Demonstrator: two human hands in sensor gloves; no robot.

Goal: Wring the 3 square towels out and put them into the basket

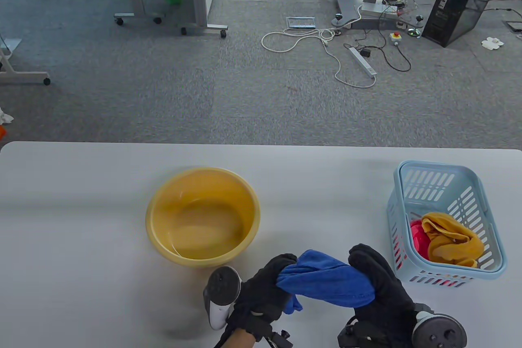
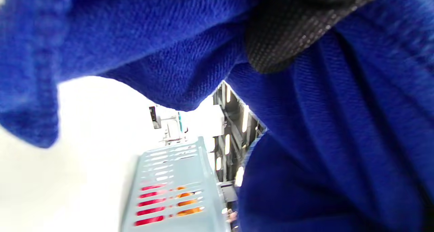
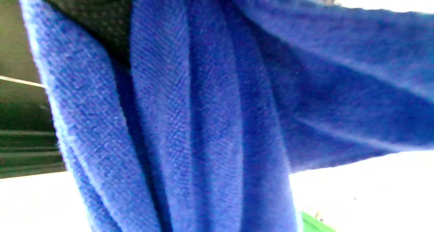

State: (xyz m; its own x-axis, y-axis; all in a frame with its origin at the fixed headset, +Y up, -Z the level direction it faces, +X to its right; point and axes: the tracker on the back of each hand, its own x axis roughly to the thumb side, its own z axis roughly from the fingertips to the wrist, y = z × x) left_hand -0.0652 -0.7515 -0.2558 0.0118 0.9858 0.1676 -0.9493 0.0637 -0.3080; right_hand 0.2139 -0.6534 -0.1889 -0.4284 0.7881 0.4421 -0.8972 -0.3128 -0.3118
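Both hands' fingers curl tight round the blue towel; left hand, right hand.

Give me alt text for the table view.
Both gloved hands, left hand and right hand, grip a blue towel between a yellow basin and a light-blue basket holding orange and pink towels.

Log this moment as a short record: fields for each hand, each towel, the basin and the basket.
left hand: grips one end of the blue towel
right hand: grips the other end
blue towel: bunched between both hands, above the table
yellow towel: in the basket
pink towel: in the basket, partly under the yellow one
yellow basin: left of the hands, no towel in it
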